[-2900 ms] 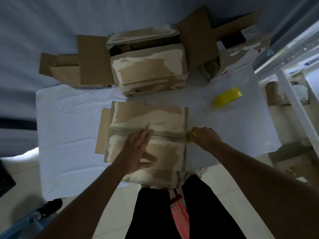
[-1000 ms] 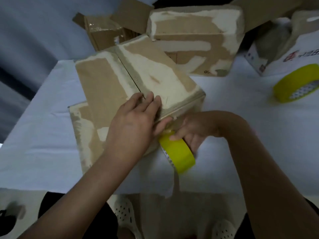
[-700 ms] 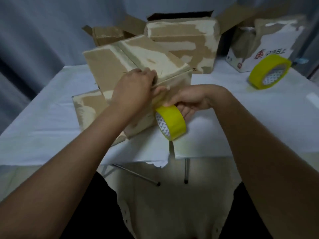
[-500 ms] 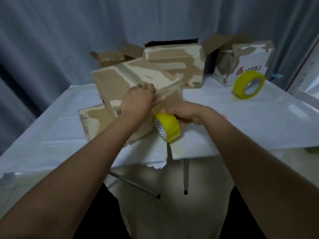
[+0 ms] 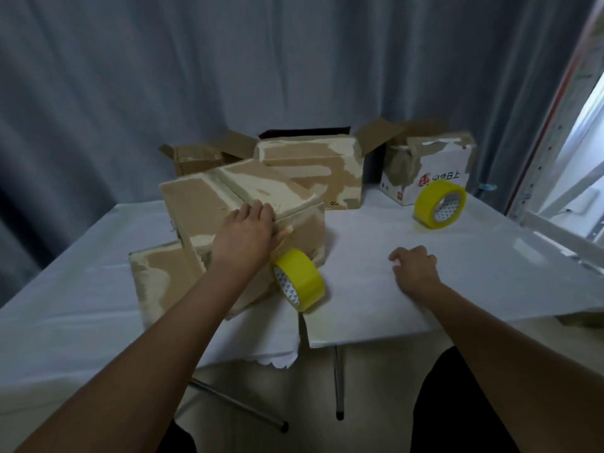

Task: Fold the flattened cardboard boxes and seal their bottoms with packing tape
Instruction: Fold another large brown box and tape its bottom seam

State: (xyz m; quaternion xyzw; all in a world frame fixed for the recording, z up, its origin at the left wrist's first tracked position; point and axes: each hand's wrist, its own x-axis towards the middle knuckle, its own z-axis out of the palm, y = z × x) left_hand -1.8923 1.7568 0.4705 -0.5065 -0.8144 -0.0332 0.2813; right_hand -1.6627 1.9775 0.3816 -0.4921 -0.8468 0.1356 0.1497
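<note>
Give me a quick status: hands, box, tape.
Left hand presses the box seam. Right hand empty on table. Tape roll hangs beside box. Nothing blocking.

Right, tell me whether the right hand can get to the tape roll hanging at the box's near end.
Probably yes. The right hand holds nothing and rests over the bare white tabletop, while the yellow tape roll hangs beside the box with nothing between them. The left hand presses on the box above the roll, not blocking that side.

Brown cardboard boxes [image 5: 242, 204] patched with pale torn areas, two yellow tape rolls [image 5: 299, 279] with white triangle-patterned cores, a white box [image 5: 434, 171] bearing red print, a white tablecloth [image 5: 376, 289], grey-blue curtain [image 5: 196, 76].
</note>
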